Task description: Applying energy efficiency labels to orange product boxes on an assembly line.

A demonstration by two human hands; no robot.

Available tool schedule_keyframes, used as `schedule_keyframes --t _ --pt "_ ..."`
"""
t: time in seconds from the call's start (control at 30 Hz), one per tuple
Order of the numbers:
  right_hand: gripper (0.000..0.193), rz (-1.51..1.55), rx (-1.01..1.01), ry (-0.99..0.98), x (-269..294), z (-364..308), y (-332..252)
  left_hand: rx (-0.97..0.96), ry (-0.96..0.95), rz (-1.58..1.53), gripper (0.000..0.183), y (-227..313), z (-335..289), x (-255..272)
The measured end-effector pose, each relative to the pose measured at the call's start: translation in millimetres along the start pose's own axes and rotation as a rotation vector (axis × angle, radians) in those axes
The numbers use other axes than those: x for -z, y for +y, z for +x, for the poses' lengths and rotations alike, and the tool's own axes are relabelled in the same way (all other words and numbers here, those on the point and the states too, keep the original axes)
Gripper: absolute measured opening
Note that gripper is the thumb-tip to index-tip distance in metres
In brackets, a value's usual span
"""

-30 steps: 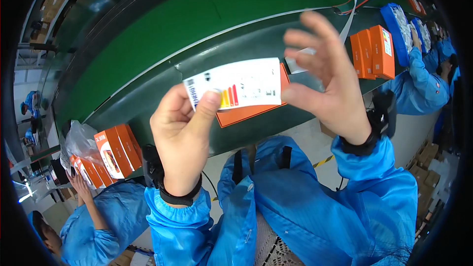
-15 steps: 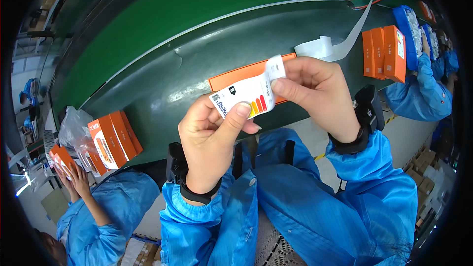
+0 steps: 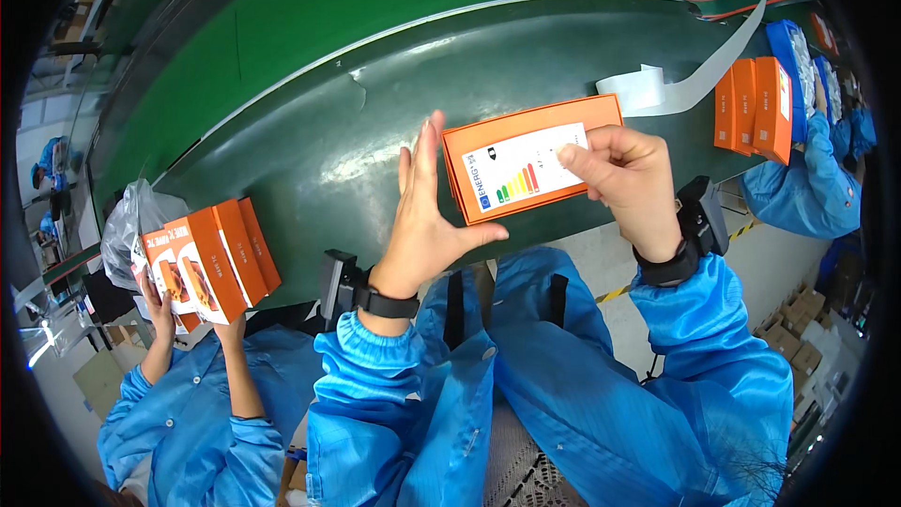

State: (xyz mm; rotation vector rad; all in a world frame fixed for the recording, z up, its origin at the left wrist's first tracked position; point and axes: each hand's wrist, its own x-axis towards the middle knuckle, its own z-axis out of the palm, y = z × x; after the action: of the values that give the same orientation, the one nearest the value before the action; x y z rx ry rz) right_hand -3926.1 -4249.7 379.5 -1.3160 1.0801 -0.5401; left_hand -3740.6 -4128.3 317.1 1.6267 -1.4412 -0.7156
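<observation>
An orange box [image 3: 511, 128] lies on the green work table in front of me. Over its top face is a white energy label [image 3: 519, 156] with coloured bars, nearly lined up with the box. My right hand [image 3: 633, 186] pinches the label's right end between thumb and fingers. At the box's left end my left hand [image 3: 419, 218] is open, thumb and fingers spread around that end, holding nothing. Whether the label's left part is stuck down, I cannot tell.
A white strip of label backing [image 3: 633, 91] curls behind the box. Orange boxes [image 3: 751, 113] stand at the right beside blue bins [image 3: 786, 52]. At left, a co-worker's hands [image 3: 161, 314] hold boxes near more orange boxes [image 3: 246, 249] and a plastic bag [image 3: 141, 216].
My left hand has let go of the label and opened. The label has come down from above the box onto its top. The co-worker at left has brought a box up to the stack.
</observation>
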Motion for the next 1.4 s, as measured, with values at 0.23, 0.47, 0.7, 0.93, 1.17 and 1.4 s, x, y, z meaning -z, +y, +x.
schedule_keyframes --t 0.23,0.47,0.7,0.93,1.17,1.4 --pt "0.014 -0.059 0.015 0.021 -23 0 7 0.021 0.033 -0.106 0.132 -6 -3 9" --pt "0.015 -0.136 0.035 0.025 -18 0 8 0.035 0.051 -0.168 0.131 -4 -1 -1" --pt "0.015 -0.101 0.046 0.029 -24 -3 6 0.039 0.045 -0.169 0.131 -5 -1 1" --pt "0.014 -0.100 0.042 0.026 -22 -4 7 0.039 0.036 -0.230 0.130 -7 -1 -2" --pt "0.014 -0.111 0.036 0.019 -22 -3 8 0.055 0.068 -0.186 0.123 -3 -2 -2" --pt "0.014 -0.088 0.033 0.027 -22 -3 9 0.039 0.073 -0.187 0.123 -4 -1 -2"
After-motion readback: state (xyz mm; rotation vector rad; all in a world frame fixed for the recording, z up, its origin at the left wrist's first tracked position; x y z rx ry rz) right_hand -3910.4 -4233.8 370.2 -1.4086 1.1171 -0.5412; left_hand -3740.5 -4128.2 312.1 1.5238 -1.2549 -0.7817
